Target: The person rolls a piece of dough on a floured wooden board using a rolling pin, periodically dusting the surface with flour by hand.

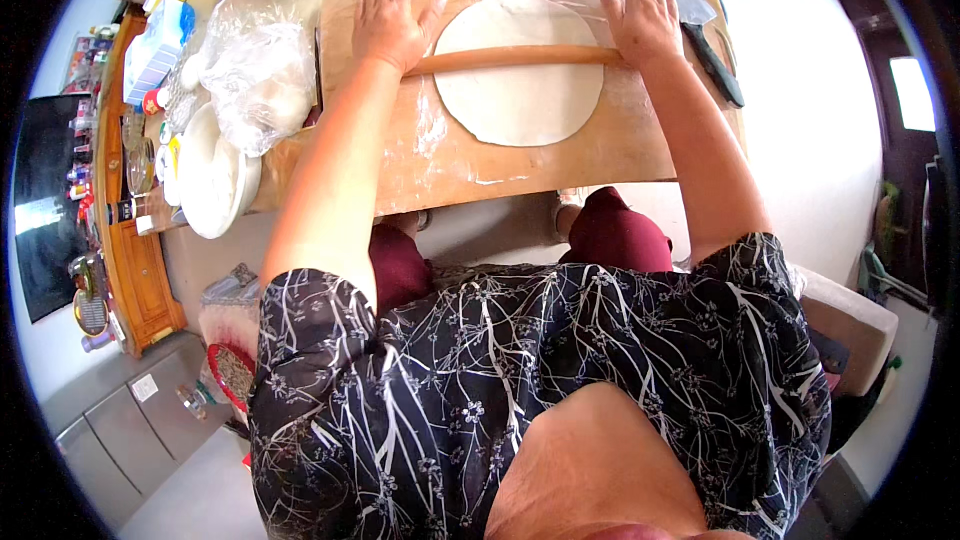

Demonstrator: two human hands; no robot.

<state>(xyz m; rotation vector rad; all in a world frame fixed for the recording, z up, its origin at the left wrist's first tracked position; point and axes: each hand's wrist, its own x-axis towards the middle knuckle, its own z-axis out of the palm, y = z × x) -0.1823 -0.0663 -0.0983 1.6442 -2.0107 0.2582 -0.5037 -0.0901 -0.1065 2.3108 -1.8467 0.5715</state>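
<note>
A round, flat sheet of dough [521, 108] lies on a floured wooden board [360, 157]. Across its middle runs a slim wooden rolling pin [517, 56]. My left hand [394, 18] rests palm down over the pin's left end, fingers stretched forward and thumb apart. Over the right end lies my right hand [641, 14], also flat, its fingers pointing away from me. Neither hand has its fingers closed round the pin. The pin's ends are partly hidden at the heels of my hands.
At the board's right edge lies a cleaver with a dark handle [712, 63]. To the left are a clear plastic bag [259, 59] with pale contents, a white bowl [214, 180] and a blue-and-white box [156, 52]. My knees are below the board's near edge.
</note>
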